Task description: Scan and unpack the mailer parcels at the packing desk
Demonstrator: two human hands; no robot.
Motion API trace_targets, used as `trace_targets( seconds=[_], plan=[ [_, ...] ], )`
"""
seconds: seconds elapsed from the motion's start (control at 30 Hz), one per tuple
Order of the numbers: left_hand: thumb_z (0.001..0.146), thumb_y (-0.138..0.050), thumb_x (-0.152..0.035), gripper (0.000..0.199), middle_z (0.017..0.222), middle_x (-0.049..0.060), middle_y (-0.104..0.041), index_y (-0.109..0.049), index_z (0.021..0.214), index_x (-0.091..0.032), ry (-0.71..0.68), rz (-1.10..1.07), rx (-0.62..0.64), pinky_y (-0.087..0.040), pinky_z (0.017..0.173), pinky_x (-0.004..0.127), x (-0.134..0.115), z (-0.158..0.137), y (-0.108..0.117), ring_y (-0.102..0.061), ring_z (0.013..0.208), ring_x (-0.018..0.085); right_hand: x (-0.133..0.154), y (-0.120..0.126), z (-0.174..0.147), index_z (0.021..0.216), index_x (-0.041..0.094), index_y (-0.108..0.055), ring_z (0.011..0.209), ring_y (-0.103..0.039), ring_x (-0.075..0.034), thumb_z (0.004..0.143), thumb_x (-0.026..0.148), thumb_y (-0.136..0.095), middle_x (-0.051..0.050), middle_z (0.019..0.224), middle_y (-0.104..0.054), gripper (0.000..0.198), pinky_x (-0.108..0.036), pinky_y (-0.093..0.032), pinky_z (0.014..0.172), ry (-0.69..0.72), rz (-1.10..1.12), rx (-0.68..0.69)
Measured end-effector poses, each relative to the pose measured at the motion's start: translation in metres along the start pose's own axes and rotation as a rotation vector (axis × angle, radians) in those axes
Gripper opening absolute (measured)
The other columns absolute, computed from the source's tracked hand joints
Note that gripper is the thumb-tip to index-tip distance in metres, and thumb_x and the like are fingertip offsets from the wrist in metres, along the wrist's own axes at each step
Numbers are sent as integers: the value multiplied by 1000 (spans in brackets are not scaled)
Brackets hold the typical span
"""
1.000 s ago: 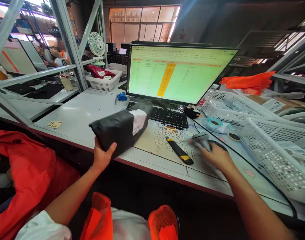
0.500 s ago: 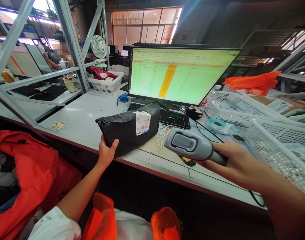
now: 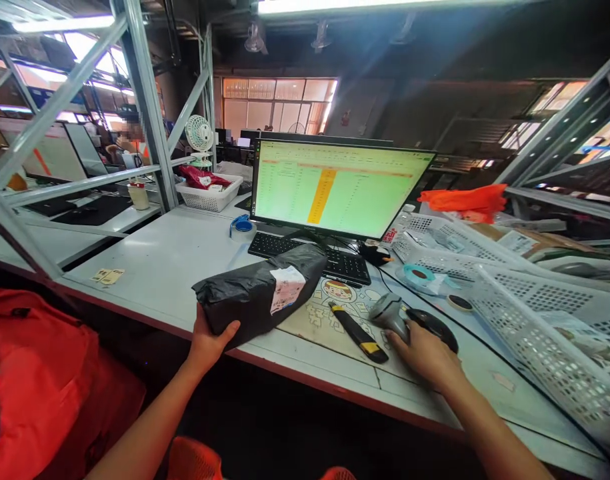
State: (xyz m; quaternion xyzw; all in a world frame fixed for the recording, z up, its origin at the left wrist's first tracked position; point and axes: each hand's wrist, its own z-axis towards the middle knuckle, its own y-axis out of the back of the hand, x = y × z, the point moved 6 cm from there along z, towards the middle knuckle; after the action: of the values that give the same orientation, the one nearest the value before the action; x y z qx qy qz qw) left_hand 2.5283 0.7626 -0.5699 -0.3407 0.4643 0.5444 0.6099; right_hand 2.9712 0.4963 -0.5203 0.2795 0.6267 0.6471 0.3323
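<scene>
A black plastic-wrapped parcel (image 3: 245, 290) lies tilted over the near part of the white table (image 3: 149, 263), a white shipping label (image 3: 287, 288) on its face. My left hand (image 3: 209, 340) grips its left end, thumb in front. My right hand (image 3: 427, 353) is closed around the handle of a grey barcode scanner (image 3: 389, 313), low over the desk mat. Just beyond that hand sits a black mouse (image 3: 435, 328). Between parcel and scanner rests a black and yellow utility knife (image 3: 359, 333) on the printed mat (image 3: 319, 323).
A monitor (image 3: 335, 190) stands behind a black keyboard (image 3: 347, 267). White perforated baskets (image 3: 529, 340) line the right side, near tape rolls (image 3: 419, 275). Blue tape (image 3: 242, 228) is left of the monitor. A metal frame (image 3: 145, 100) rises at left; a person (image 3: 129, 140) sits beyond it.
My right hand has lowered the scanner from above the mat to near its surface, beside the mouse. The left hand keeps its hold on the parcel, which is turned slightly. The camera view has tilted up.
</scene>
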Motion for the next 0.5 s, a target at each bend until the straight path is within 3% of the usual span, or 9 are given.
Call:
trace_targets(
  seconds=[0.07,0.13,0.23,0.27,0.37,0.5],
  plan=[
    [73,-83,-55,71,119,13,-72,-56,129,-19,-14,-22,15,-59,101,46,3,-5,-4,-71,112,29,-1,-2,0,123,8,-68,107,-71,-40,97,57,-42,-25,119,-72,62,-49,-57,85,-20,-40,45],
    [73,-82,-56,71,119,13,-73,-57,127,-18,-10,-48,-1,-59,101,46,7,-8,-6,-72,111,29,10,14,4,126,8,-68,111,-69,-39,98,58,-40,-25,123,-70,64,-49,-56,90,-30,-50,11],
    [71,-83,-60,72,116,13,-74,-57,124,-18,-3,-55,-40,-61,97,46,12,-9,-6,-74,107,29,48,47,28,145,6,-56,125,-62,-37,103,45,-34,-26,136,-64,61,-46,-50,102,26,17,-123],
    [71,-83,-62,72,116,14,-74,-58,124,-18,-6,-52,-52,-61,97,46,12,-9,-6,-74,106,29,64,50,41,151,6,-50,128,-61,-35,104,38,-34,-25,139,-63,59,-44,-48,105,75,55,-89],
    [71,-82,-64,70,114,14,-75,-60,120,-19,-15,-34,-60,-62,96,47,14,-9,-5,-74,106,30,104,37,84,155,17,-50,128,-62,-30,101,33,-47,-18,140,-65,57,-37,-47,105,158,95,56],
    [68,-84,-64,67,110,14,-76,-62,114,-20,32,-33,-65,-63,94,50,21,-10,-3,-75,102,32,126,16,125,157,15,-47,131,-60,-33,100,41,-56,-22,146,-59,63,-45,-48,106,131,85,133]
  ],
)
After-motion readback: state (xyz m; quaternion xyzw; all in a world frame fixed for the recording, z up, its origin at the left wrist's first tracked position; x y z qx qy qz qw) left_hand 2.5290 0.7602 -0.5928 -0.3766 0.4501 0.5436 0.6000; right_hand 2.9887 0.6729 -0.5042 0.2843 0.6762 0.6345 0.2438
